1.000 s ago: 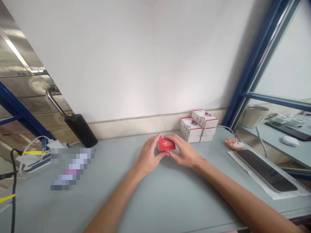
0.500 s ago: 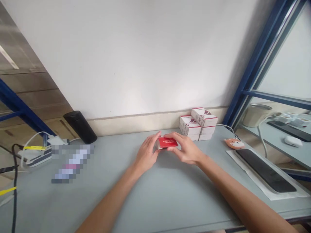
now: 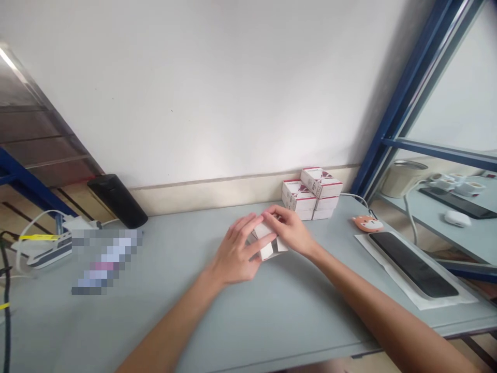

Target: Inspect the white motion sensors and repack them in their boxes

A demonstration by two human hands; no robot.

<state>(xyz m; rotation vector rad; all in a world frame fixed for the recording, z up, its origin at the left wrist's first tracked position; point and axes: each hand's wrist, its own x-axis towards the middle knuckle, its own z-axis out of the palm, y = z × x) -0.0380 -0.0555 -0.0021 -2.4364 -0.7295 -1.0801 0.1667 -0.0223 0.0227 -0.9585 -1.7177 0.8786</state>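
Between my hands on the table a small cardboard box (image 3: 264, 231) shows white faces, and its red face is hidden. My left hand (image 3: 236, 254) grips it from the near left, with fingers across its top. My right hand (image 3: 289, 230) holds its far right side, fingertips on the upper edge. Both hands are low over the pale grey-blue tabletop (image 3: 279, 305). Just beyond them stands a stack of several white boxes with red markings (image 3: 312, 194), not touching my fingers.
A black cylinder (image 3: 117, 201) lies at the wall to the left, near a pixelated blurred object (image 3: 106, 261) and white cables. To the right are a fox-shaped orange mouse (image 3: 367, 224) and a black slab on white paper (image 3: 411, 264). Blue metal framing (image 3: 404, 98) stands at right.
The box has turned over in my hands, so its red face has gone from view and white faces show. The camera view has shifted slightly.
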